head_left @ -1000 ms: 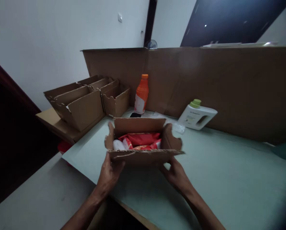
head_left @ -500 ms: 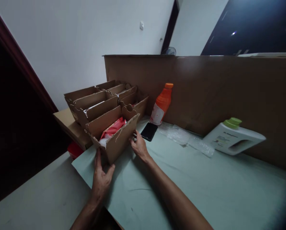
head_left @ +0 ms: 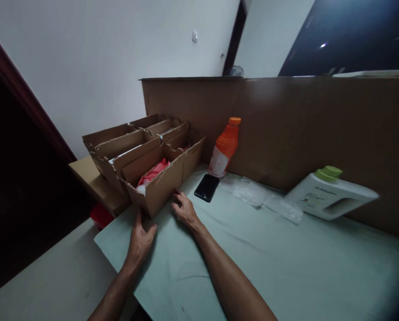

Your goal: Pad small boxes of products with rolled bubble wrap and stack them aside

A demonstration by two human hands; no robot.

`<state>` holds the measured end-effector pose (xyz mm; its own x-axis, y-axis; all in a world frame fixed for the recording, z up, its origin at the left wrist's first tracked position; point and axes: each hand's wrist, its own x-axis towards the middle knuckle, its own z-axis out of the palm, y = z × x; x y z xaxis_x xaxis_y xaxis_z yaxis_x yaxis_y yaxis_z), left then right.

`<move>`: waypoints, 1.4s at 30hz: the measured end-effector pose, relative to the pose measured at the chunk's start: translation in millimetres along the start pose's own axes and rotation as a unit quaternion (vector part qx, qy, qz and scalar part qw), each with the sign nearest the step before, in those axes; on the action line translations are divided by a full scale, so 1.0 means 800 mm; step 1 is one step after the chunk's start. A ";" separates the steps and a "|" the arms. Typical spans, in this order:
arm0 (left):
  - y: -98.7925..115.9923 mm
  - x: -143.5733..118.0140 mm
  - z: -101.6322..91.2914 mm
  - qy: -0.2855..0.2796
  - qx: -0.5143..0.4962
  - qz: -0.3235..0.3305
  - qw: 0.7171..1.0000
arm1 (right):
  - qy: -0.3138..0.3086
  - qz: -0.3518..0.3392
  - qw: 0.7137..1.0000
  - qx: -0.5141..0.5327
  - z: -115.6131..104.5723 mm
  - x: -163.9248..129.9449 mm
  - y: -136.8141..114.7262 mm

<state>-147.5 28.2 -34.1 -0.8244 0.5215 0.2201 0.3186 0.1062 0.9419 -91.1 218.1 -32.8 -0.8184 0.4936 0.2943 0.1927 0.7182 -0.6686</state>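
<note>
The nearest open cardboard bin (head_left: 162, 189) stands at the front of a group of bins at the left of the table. A red plastic packet (head_left: 154, 171) and something white lie inside it. My left hand (head_left: 141, 240) is at the bin's lower front corner, thumb spread from the fingers; its fingertips are close under the corner, and I cannot tell if they touch. Beside the bin's long right wall, my right hand (head_left: 186, 211) has loosely bent fingers that are apart, with nothing in them. A black phone (head_left: 207, 187) lies just beyond that hand.
More cardboard bins (head_left: 129, 145) stand behind the front one. An orange bottle (head_left: 225, 147) leans near a cardboard partition (head_left: 302, 125). Bubble wrap (head_left: 249, 191) and a white jug with a green cap (head_left: 329, 196) lie along it. A red object (head_left: 100, 216) is below the table's left edge.
The front bin has moved back and left and now sits in line against its neighbours. Both hands have come away from its walls, lower and slightly left. The view has shifted slightly.
</note>
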 end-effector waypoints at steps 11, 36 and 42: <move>-0.014 -0.069 -0.007 -0.088 0.222 0.159 0.958 | -0.064 -0.060 0.981 -0.174 -0.021 -0.100 -0.055; 0.011 -0.072 -0.010 -0.210 0.527 0.191 0.801 | 0.049 0.211 0.907 -0.362 -0.304 -0.431 0.067; 0.011 -0.074 -0.012 -0.219 0.591 0.182 0.755 | -0.011 0.161 0.934 -0.318 -0.270 -0.343 0.087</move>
<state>-100.4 -9.8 -36.2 -0.4301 0.9008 0.0601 0.8951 0.4342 -0.1015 263.7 238.8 -12.7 -0.6717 0.7294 0.1297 0.7081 0.6836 -0.1767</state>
